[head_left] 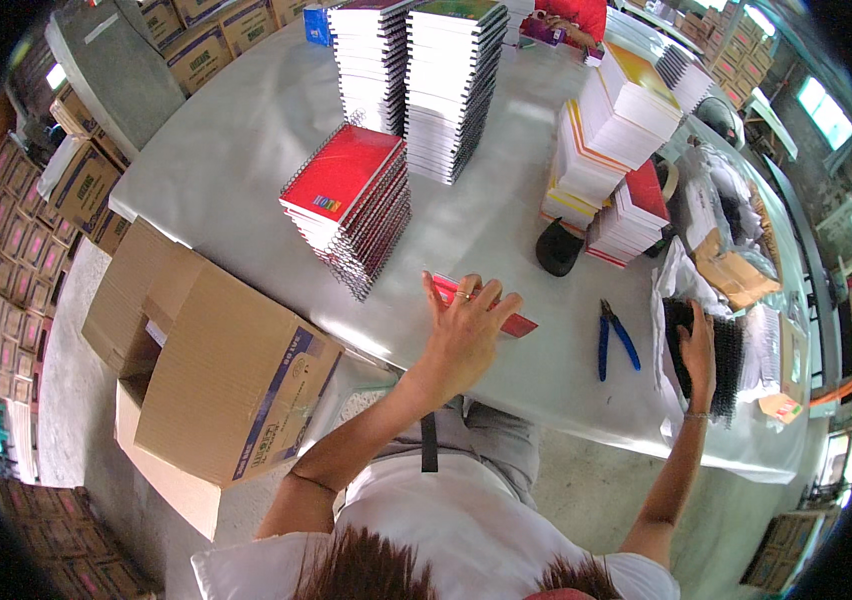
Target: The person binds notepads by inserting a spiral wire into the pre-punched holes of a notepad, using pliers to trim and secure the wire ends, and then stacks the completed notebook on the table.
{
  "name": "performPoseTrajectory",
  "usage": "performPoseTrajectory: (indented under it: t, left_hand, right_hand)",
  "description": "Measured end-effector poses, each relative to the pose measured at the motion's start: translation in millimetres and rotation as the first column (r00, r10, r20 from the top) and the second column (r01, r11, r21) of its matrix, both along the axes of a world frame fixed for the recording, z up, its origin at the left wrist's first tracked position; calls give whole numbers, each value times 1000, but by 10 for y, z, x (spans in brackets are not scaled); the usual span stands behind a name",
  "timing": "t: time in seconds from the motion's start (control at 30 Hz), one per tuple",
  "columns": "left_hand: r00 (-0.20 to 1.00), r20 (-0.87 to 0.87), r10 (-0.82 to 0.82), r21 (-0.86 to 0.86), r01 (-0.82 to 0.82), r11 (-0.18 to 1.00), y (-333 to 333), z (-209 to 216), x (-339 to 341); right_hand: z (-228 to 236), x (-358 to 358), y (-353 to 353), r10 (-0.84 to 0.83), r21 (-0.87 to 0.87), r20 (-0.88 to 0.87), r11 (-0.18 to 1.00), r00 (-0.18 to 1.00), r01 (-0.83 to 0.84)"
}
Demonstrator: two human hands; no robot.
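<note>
At the near edge of the table, my left hand [471,330] is closed over a thin red-covered book [519,325], its fingers bent across the upper edge. At the right, my right hand [696,352] is among a bundle of black binding wires [725,370], its fingers curled on them and partly hidden. Blue-handled pliers [618,340] lie on the table between my hands. Beyond my left hand stands a pile of red spiral notebooks [346,200].
Two tall stacks of spiral notebooks [451,90] stand farther back. Unbound book stacks [601,135] and a black rounded object [558,248] are at the right, near plastic-wrapped packages [736,240]. An open cardboard box [226,370] stands at the left, beside the grey-covered table [236,150].
</note>
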State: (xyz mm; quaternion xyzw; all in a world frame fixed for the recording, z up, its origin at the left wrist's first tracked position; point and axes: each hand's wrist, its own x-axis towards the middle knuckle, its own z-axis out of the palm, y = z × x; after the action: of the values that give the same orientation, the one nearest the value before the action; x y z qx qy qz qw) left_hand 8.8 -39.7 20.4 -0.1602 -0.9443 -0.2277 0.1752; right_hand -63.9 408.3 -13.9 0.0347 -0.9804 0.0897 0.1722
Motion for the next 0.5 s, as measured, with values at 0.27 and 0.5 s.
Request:
performPoseTrajectory:
  t: [0.27, 0.5]
  left_hand:
    - [999, -47, -8, 116, 14, 993, 9, 39, -10]
    - [994, -106, 35, 191, -14, 981, 130, -44, -91]
  right_hand:
    - [105, -83, 142, -38, -185, 172, 980, 984, 70]
    - [216, -178, 689, -31, -263, 201, 961, 979, 85]
